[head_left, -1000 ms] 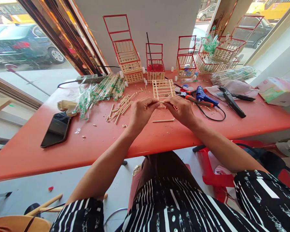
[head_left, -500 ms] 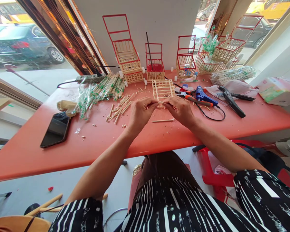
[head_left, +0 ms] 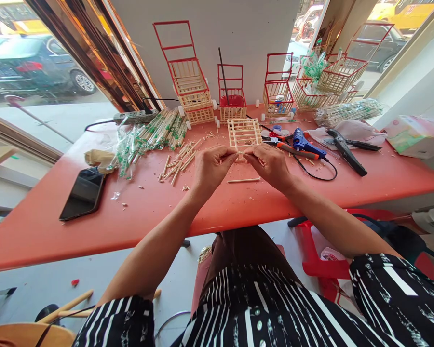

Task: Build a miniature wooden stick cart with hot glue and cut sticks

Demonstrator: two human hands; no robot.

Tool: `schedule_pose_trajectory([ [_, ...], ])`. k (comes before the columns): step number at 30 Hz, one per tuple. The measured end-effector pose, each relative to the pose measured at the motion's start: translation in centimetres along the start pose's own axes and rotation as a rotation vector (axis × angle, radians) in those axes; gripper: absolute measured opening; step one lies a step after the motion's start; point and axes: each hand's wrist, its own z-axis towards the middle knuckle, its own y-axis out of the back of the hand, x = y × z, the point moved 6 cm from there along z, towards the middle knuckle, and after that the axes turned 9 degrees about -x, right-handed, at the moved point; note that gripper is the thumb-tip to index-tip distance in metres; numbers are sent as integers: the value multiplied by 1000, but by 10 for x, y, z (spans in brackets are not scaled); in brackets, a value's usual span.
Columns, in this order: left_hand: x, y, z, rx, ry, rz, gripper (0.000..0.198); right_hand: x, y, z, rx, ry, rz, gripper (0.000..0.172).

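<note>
My left hand (head_left: 216, 163) and my right hand (head_left: 268, 163) meet in front of me, fingertips pinched close together on a short wooden stick (head_left: 240, 153) that is mostly hidden by the fingers. Just behind them is a small frame of glued wooden sticks (head_left: 244, 132), its near edge partly covered by my hands. A single loose stick (head_left: 243, 180) lies on the red table below my fingers. To the left of my left hand lies a pile of cut wooden sticks (head_left: 181, 164) with small scraps around it.
Several stick-built carts with red trim (head_left: 191, 86) stand along the wall. Wrapped stick bundles (head_left: 159, 130) and a black phone (head_left: 83, 193) lie on the left. A blue glue gun (head_left: 301, 140), pliers (head_left: 315, 154), black-handled cutters (head_left: 349, 154) and a tissue pack (head_left: 417, 136) are on the right.
</note>
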Motion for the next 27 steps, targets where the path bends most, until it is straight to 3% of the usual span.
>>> schedule_pose_trajectory([
  [8,1,-1,0,24,22,22,12,0,0,0,12,-21,10,53],
  [27,5,-3,0,27,120,-48,12,1,-2,0,11,-1,-4,43],
])
